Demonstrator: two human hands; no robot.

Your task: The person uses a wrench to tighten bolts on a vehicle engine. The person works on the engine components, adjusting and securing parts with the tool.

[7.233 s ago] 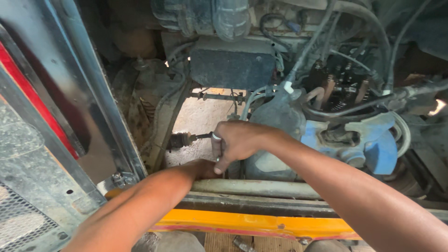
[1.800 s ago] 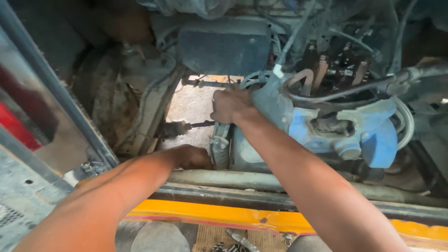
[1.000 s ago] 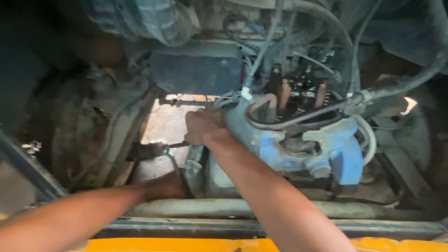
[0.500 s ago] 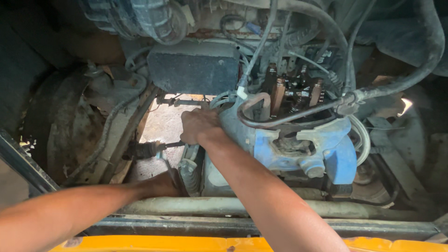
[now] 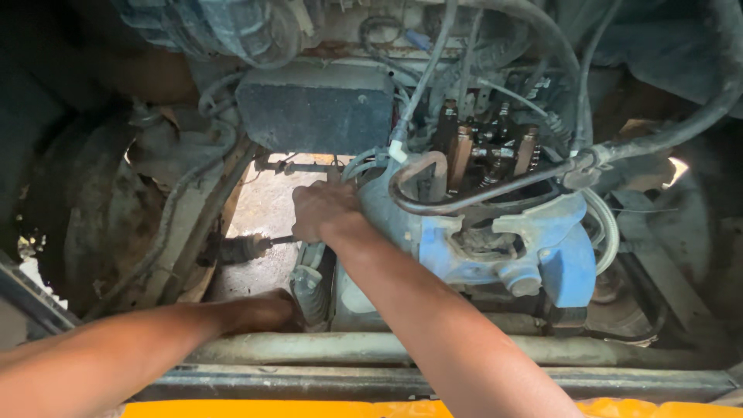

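Engine bay, grimy, lit from below. My right hand (image 5: 323, 210) is closed around a tool handle at the blue housing's (image 5: 495, 248) left edge; the shaft (image 5: 248, 246) runs leftward, roughly level. My left hand (image 5: 267, 308) sits lower, nearer; grip unclear.

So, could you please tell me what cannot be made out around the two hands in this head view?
- Right hand: its fingers curl down against the blue engine part, so any grip is hidden.
- Left hand: fingertips are tucked beside the ribbed hose.
- Dark tool: its right end disappears under the right hand.
- Both elbows: cut off by the bottom edge.
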